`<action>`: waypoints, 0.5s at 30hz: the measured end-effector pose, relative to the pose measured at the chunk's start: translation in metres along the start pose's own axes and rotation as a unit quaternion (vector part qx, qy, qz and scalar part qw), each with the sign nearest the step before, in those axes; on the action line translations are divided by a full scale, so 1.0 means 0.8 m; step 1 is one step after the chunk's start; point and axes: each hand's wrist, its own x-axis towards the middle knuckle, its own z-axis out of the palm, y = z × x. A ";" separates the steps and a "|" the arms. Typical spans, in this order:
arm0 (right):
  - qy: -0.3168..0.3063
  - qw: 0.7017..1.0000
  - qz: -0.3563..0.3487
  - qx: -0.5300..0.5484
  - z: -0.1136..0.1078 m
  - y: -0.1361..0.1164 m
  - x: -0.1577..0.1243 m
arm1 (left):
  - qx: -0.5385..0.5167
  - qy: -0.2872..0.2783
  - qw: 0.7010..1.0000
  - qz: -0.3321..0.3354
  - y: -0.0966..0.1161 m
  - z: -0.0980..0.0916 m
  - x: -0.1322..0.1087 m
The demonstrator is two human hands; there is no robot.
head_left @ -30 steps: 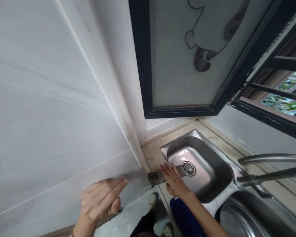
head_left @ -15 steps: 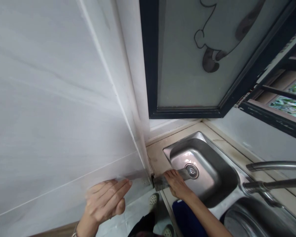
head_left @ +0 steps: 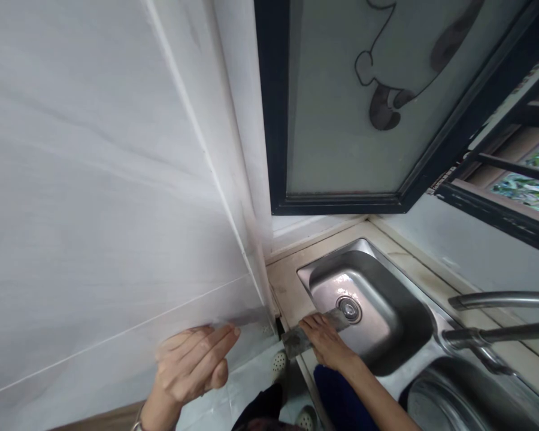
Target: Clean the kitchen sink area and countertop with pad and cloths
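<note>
A flat, dull grey metal strip [head_left: 317, 331] is pressed down by the right hand [head_left: 327, 343], fingers laid over it, across the near rim of the steel sink [head_left: 386, 335]. Left of the sink, the left hand [head_left: 193, 365] is held flat and released against the smooth white tiled wall [head_left: 94, 209], grasping nothing.

Bare forearms, a metal band on the left wrist [head_left: 138, 425], pale perforated shoes [head_left: 278, 363].
</note>
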 end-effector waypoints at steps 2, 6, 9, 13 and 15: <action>-0.001 1.000 -0.002 0.006 0.001 0.000 -0.003 | 0.003 0.000 1.000 0.000 0.001 -0.002 0.005; 0.012 1.000 -0.008 0.012 0.008 0.002 -0.012 | 0.002 0.006 1.000 -0.012 0.005 -0.004 0.015; 0.062 0.998 -0.008 0.008 0.017 0.007 -0.030 | 0.004 0.008 1.000 -0.012 0.006 -0.004 0.018; 0.142 0.986 0.082 0.005 0.038 0.020 -0.077 | -0.008 0.011 1.000 -0.015 0.006 -0.001 0.011; 0.147 0.980 0.134 0.008 0.056 0.026 -0.105 | -0.004 0.010 1.000 -0.017 0.005 0.001 0.005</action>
